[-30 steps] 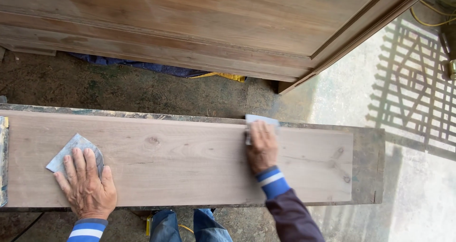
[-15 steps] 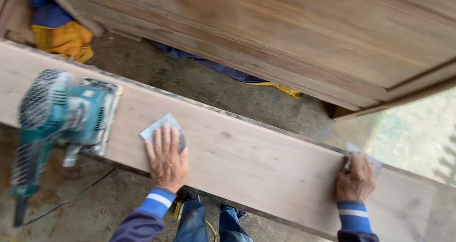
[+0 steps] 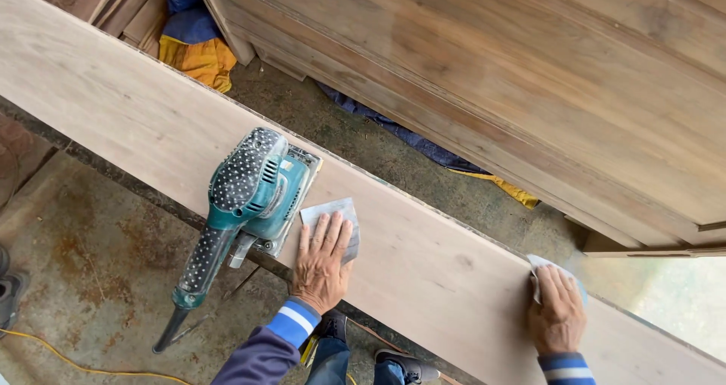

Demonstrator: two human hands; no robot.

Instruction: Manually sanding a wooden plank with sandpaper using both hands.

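Plank (image 3: 423,271): long, pale, ran diagonally under both your hands. Your left hand (image 3: 323,260) lay flat, fingers spread, pressing a grey sandpaper sheet (image 3: 336,215) onto it, just beside the teal electric sander (image 3: 246,196). Your right hand (image 3: 558,315) pinned a second sandpaper piece (image 3: 546,264) at the plank's far edge, well apart.

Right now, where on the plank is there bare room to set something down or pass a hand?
Bare patches on the plank: the long stretch up-left of the sander, and the span between the left hand and the right hand. It is crowded where the sander sits beside the left hand's sandpaper sheet. The right hand presses another sheet at the far edge.
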